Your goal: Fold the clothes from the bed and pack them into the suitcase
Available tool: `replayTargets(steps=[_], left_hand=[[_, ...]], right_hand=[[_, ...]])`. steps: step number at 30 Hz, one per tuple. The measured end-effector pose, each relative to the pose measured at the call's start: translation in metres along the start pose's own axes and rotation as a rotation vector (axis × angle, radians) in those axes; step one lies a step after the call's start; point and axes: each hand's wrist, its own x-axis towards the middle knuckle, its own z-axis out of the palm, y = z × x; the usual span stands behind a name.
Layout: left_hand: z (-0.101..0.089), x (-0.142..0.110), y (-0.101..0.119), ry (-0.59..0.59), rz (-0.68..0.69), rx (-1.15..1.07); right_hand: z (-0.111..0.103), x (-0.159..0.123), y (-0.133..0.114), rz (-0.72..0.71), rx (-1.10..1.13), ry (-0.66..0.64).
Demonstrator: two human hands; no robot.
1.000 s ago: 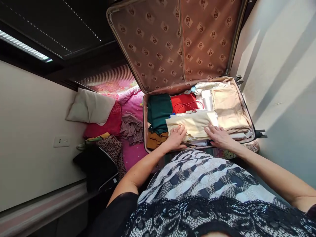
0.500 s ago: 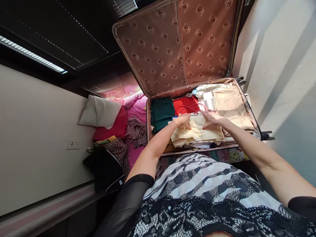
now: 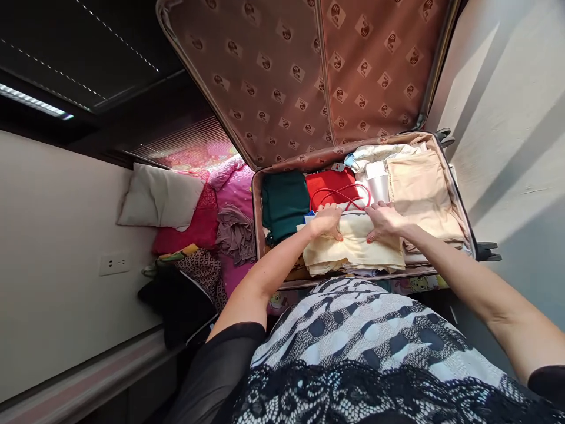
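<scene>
A folded cream-coloured garment (image 3: 353, 244) lies along the near side of the open suitcase (image 3: 255, 206). My left hand (image 3: 327, 222) grips its far left part, the thumb on top and the fingers at the far edge. My right hand (image 3: 383, 219) holds it the same way farther right, thumb pointing toward the left one. What lies beneath the garment is mostly hidden. Just beyond my fingers are a red folded cloth (image 3: 329, 181) and a thin red cord (image 3: 339, 191). A white cup-like container (image 3: 377, 182) stands behind my right hand.
Dark green folded clothing (image 3: 286, 203) fills the left end of the suitcase, beige folded clothing (image 3: 419, 182) the right. Its lid (image 3: 300, 88) leans open at the back. A wall (image 3: 521, 165) rises close on the right. Left lie a pillow (image 3: 161, 194) and crumpled clothes (image 3: 238, 235).
The view has shifted so the suitcase appears larger and its lid reaches farther up. Both hands stay on the cream garment, which now lies a little flatter along the near side.
</scene>
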Motion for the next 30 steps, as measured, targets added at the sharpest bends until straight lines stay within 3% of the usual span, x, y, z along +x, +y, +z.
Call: replayTargets(steps=[4, 6, 9, 16, 24, 27, 30], left_hand=[[0.027, -0.067, 0.020, 0.213, 0.172, 0.069], [0.040, -0.097, 0.027, 0.167, 0.259, 0.114], [0.047, -0.118, 0.033, 0.094, 0.248, 0.169], [0.032, -0.103, 0.036, 0.061, 0.168, 0.110], [0.017, -0.072, 0.030, -0.053, 0.185, -0.103], [0.005, -0.076, 0.028, -0.026, 0.222, -0.218], [-0.009, -0.096, 0.019, 0.059, 0.242, -0.341]], right_hand=[[0.024, -0.071, -0.039, -0.097, -0.184, 0.210], [0.037, -0.102, -0.056, -0.160, -0.237, 0.337], [0.044, -0.120, -0.068, -0.193, -0.262, 0.446], [0.038, -0.107, -0.067, -0.156, -0.267, 0.388], [0.027, -0.098, -0.053, -0.139, -0.289, 0.284], [0.017, -0.103, -0.046, -0.183, -0.274, 0.337], [0.001, -0.108, -0.043, -0.204, -0.230, 0.437]])
